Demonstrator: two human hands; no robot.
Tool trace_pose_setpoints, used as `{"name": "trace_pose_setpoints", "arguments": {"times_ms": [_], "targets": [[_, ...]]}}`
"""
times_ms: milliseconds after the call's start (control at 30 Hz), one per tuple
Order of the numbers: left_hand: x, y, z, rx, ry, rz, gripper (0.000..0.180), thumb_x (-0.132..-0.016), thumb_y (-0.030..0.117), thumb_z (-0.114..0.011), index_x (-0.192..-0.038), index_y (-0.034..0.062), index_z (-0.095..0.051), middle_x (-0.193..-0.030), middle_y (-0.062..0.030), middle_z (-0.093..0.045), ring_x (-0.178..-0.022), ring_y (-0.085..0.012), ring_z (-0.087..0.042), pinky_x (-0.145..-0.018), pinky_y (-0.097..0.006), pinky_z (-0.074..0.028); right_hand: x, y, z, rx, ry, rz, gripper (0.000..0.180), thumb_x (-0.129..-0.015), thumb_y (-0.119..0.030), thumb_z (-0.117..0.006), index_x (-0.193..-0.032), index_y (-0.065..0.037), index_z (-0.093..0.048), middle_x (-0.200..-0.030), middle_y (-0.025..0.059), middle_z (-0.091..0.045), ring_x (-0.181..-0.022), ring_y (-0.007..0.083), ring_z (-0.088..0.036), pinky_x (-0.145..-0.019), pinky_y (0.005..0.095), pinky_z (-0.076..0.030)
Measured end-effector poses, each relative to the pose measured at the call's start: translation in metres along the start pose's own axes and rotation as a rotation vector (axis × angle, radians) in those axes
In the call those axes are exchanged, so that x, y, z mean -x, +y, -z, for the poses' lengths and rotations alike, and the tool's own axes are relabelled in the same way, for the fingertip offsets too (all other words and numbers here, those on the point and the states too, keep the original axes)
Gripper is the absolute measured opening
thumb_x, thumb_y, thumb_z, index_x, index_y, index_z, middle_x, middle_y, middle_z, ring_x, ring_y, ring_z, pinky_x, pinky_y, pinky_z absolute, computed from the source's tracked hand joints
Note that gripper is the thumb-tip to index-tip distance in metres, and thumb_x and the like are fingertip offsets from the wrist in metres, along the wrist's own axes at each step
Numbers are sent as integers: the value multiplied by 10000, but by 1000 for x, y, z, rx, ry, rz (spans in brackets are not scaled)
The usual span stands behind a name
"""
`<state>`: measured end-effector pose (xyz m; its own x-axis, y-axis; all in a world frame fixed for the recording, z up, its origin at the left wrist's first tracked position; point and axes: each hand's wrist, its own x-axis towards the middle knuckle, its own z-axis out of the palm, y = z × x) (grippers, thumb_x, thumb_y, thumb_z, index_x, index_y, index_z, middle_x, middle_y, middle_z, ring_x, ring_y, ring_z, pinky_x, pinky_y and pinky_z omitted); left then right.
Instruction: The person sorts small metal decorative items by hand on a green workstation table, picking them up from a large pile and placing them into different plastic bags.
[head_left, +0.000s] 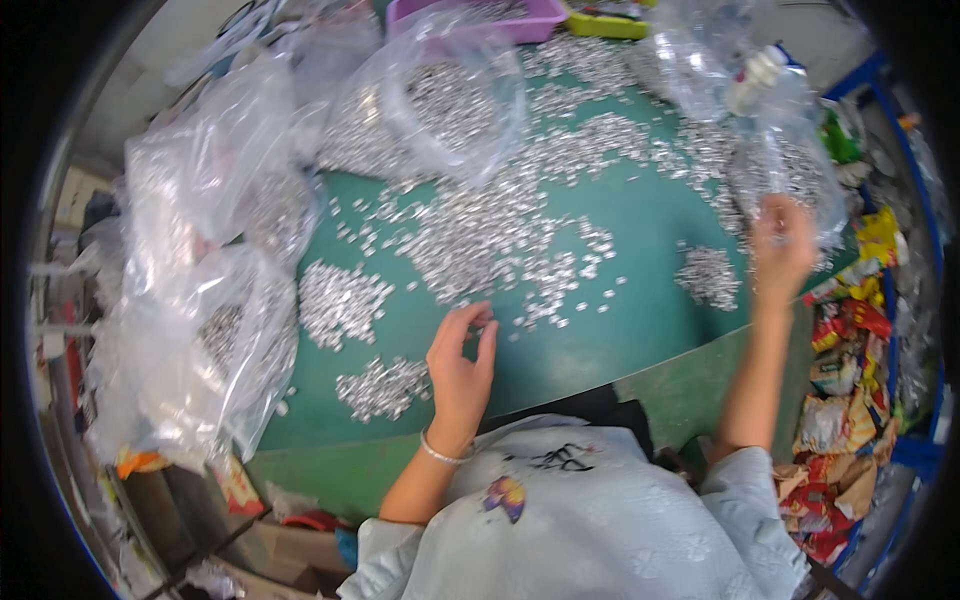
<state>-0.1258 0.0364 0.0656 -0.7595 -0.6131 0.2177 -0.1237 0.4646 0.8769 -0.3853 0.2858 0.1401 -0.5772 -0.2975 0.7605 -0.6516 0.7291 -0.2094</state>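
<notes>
Small silvery metal pieces [480, 230] lie in a wide spread over the green table [600, 350]. My left hand [462, 355] is at the near edge of this spread, its fingers curled and thumb tip close to the forefinger; whether a piece is pinched there is too small to see. To its left sit two smaller heaps, one nearer [383, 388] and one farther [342, 303]. My right hand [783, 248], smeared by motion, is beside a clear plastic bag [800, 175] of the same pieces at the right. Left of that hand lies a small heap [708, 278].
Another open clear bag [440, 110] with metal pieces stands at the back, near a purple basket [520, 25] and a yellow-green tray [608, 25]. Plastic bags [200, 330] crowd the left side. A blue-framed rack [905, 440] with colourful packets stands at the right.
</notes>
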Motion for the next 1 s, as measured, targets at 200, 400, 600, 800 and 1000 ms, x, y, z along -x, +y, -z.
{"name": "trace_pose_setpoints", "arguments": {"times_ms": [200, 400, 600, 800, 1000], "targets": [[10, -35, 25, -403, 75, -29, 311, -800, 21, -675, -1105, 53, -623, -1049, -118, -598, -995, -305, -554, -858, -397, -412, -6, 116, -11, 193, -91, 15, 152, -877, -57, -648, -1022, -15, -651, -977, 132, -668, -842, 273, -633, -774, 369, -499], [0, -37, 8, -517, 23, -85, 326, -787, 58, -705, -1105, 80, -637, -1024, -89, -572, -961, -281, -536, -802, -389, -388, 67, -116, -50, -629, -678, 220, 314, -732, -69, -751, -1028, -53, -647, -1074, 115, -632, -1041, 317, -576, -915, 414, -448], [-12, -40, 3, -461, -30, -28, 256, -761, 63, -726, -997, 59, -626, -1003, -86, -550, -985, -278, -519, -830, -391, -372, 117, -179, -83, -603, -743, 419, 340, -760, -145, -736, -1050, -55, -584, -1161, 98, -552, -1140, 298, -495, -942, 431, -392], [-13, -31, 8, -181, 130, -40, 286, -730, -26, -721, -985, 34, -607, -985, -105, -584, -899, -244, -576, -770, -337, -452, 101, -145, -95, -450, -549, 335, 245, -776, -98, -702, -983, -40, -584, -1085, 100, -571, -1053, 294, -524, -887, 432, -392], [-6, -17, 2, -51, 84, 38, 294, -758, -43, -694, -1025, 8, -579, -945, -116, -596, -861, -259, -598, -795, -357, -472, 89, -185, -106, -582, -595, 307, 173, -776, -99, -702, -911, -36, -614, -1017, 89, -589, -972, 277, -534, -843, 381, -404]]}}
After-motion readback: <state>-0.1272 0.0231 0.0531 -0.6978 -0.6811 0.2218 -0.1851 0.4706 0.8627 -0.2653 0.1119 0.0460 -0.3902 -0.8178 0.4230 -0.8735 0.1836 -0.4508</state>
